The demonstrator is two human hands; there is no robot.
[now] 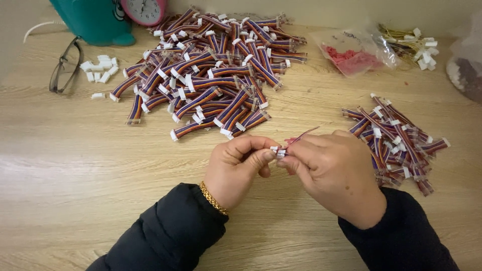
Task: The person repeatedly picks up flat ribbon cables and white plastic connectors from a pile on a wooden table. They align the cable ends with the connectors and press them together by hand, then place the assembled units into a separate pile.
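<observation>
My left hand and my right hand meet at the middle of the wooden table. Between their fingertips they pinch a short multicoloured ribbon cable with a small white connector at its end. The cable's free end sticks up to the right above my right hand. A gold bracelet sits on my left wrist. Both arms wear black sleeves.
A big heap of the same cables lies at the back centre, a smaller heap at the right. Loose white connectors, glasses, a teal object with a pink clock, and plastic bags line the back.
</observation>
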